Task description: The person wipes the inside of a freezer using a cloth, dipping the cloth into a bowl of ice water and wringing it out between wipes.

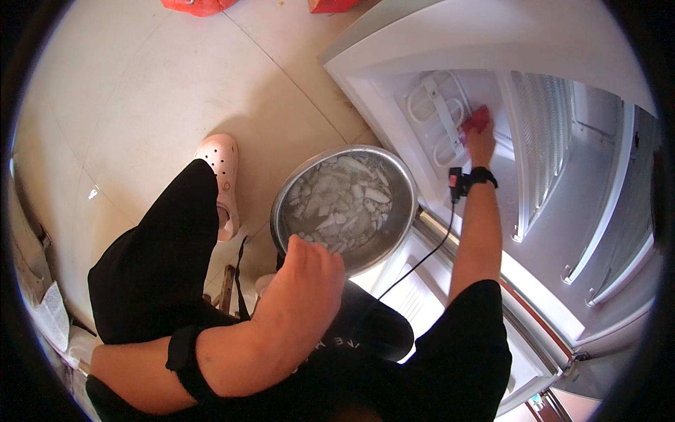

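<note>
My right hand (480, 145) reaches into a white refrigerator compartment (459, 84) and grips a crumpled red cloth (477, 120). The cloth is near the wall beside looped white tubing (435, 103). My left hand (314, 279) is bent, its fingers curled over the near rim of a round metal basin (393, 253). The palm and fingertips are hidden, so I cannot tell whether they grip the rim. Broken pieces of ice (337, 200) lie in cloudy water in the basin.
White-edged shelves (527, 158) stand in the compartment, right of my right hand. A black cable (422, 261) runs from my right wrist device (461, 182) towards my lap. My pink clog (221, 174) rests on the tiled floor (132, 95). Red objects (198, 6) lie at the far edge.
</note>
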`<state>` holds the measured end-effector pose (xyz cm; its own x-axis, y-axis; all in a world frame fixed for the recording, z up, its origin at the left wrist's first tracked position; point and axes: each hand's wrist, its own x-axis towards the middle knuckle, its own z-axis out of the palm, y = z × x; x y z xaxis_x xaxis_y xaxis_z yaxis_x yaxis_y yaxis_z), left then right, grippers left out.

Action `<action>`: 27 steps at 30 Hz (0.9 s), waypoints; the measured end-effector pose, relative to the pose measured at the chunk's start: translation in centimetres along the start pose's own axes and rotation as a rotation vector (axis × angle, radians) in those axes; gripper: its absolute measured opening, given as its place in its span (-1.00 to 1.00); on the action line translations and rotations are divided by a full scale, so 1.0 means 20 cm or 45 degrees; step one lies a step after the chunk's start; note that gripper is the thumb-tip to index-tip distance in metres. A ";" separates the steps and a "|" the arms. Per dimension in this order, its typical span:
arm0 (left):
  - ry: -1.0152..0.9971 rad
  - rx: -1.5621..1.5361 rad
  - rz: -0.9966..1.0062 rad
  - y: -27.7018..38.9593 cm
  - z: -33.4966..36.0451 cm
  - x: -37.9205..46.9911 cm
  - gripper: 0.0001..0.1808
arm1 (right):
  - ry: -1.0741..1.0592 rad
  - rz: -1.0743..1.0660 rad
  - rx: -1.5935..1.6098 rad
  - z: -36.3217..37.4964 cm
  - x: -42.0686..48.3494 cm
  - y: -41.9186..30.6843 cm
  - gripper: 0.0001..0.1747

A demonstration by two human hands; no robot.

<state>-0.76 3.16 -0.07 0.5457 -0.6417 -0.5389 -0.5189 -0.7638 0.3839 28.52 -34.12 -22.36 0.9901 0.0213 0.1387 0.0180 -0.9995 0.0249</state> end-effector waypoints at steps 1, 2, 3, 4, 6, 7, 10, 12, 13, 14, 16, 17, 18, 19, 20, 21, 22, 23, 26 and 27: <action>-0.003 0.003 -0.004 0.00 0.00 0.01 -0.48 | -0.039 0.061 0.091 0.03 -0.04 -0.10 -0.46; 0.023 0.002 -0.001 0.01 0.01 0.02 -0.49 | -0.074 0.181 0.143 0.03 -0.04 -0.19 -0.45; 0.046 -0.002 0.005 0.02 0.02 0.02 -0.49 | -0.112 0.302 0.192 0.00 -0.02 -0.28 -0.43; 0.041 -0.001 0.003 0.03 0.02 0.03 -0.49 | -0.103 0.199 0.327 -0.01 0.01 -0.37 -0.47; 0.023 -0.045 -0.024 0.05 0.03 0.05 -0.49 | -0.163 0.051 0.696 0.10 0.18 -0.41 -0.52; 0.013 -0.048 -0.037 0.05 0.05 0.06 -0.49 | -0.216 0.020 0.831 0.17 0.20 -0.45 -0.52; 0.145 0.007 -0.093 0.06 0.05 0.05 -0.71 | -0.277 0.227 1.276 0.09 0.21 -0.61 -0.56; 0.173 0.016 -0.054 0.05 0.03 0.06 -0.70 | 0.045 0.088 1.031 0.22 0.25 -0.30 -0.57; 0.174 0.018 -0.059 0.04 0.02 0.06 -0.70 | 0.058 0.148 1.107 0.17 0.23 -0.20 -0.59; 0.115 0.010 -0.017 0.03 0.00 0.05 -0.61 | 0.075 0.207 1.184 0.12 0.21 -0.11 -0.60; 0.041 -0.012 0.015 0.04 -0.01 0.03 -0.50 | 0.101 0.110 0.744 -0.05 0.07 -0.05 -0.59; 0.034 -0.020 -0.001 0.04 -0.02 0.02 -0.50 | 0.092 0.112 0.743 -0.14 0.01 -0.09 -0.59; 0.029 -0.027 -0.019 0.05 -0.02 0.02 -0.50 | -0.222 0.115 0.399 -0.23 -0.05 -0.19 -0.55; 0.046 -0.017 -0.002 0.05 -0.03 0.03 -0.50 | -0.502 0.130 0.035 -0.32 -0.06 -0.21 -0.51; 0.079 -0.009 0.030 0.05 -0.03 0.03 -0.50 | -0.416 -0.136 -0.209 -0.10 0.00 0.03 -0.45; 0.133 0.006 0.081 0.05 -0.03 0.03 -0.50 | -0.261 -0.370 -0.495 0.05 0.08 0.29 -0.39; 0.101 -0.011 0.048 0.04 -0.02 0.04 -0.50 | -0.243 -0.165 -0.207 0.03 0.02 -0.02 -0.43; 0.029 -0.051 0.037 0.04 -0.02 0.04 -0.50 | -0.233 0.047 0.076 0.03 -0.03 -0.23 -0.48; 0.078 -0.023 0.066 0.04 -0.02 0.05 -0.51 | -0.253 0.037 -0.038 0.25 0.08 -0.01 -0.52; 0.126 -0.002 0.035 0.05 -0.01 0.06 -0.52 | -0.272 0.025 -0.065 0.28 0.11 0.00 -0.53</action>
<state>-0.49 1.69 -0.25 0.5938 -0.6660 -0.4515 -0.5337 -0.7459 0.3985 31.43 -34.24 -27.68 0.9973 -0.0089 -0.0731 -0.0034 -0.9972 0.0748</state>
